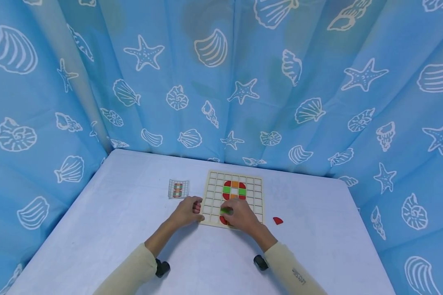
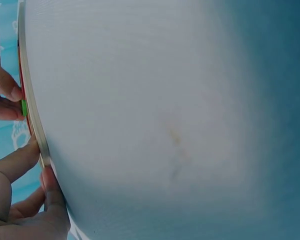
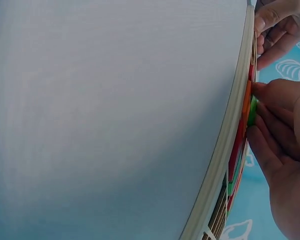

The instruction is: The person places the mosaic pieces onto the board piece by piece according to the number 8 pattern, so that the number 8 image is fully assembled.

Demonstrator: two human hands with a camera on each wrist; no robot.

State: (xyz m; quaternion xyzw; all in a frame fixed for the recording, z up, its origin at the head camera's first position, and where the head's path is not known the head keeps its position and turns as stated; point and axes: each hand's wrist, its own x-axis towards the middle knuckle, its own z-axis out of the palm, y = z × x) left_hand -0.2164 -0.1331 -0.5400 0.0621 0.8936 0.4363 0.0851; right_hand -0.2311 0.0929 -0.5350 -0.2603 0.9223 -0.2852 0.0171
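A cream square grid board [image 1: 212, 192] lies on the table. On it, red, orange and green pieces form a ring around a pale cell, with more red and orange pieces near the front edge. My left hand [image 1: 186, 212] holds the board's left front corner, finger and thumb at its rim [image 2: 36, 120]. My right hand [image 1: 240, 214] pinches a green tile [image 3: 252, 111] between thumb and fingers, low over the board's front part. That hand hides some of the pieces beneath it in the head view.
Left of the board lies a small pattern card [image 1: 172, 189] printed with a similar coloured figure. One red quarter-round piece [image 1: 278, 221] sits on the white tablecloth [image 1: 310, 246] to the right. A blue shell-print curtain [image 1: 214, 123] hangs behind the table and at both sides.
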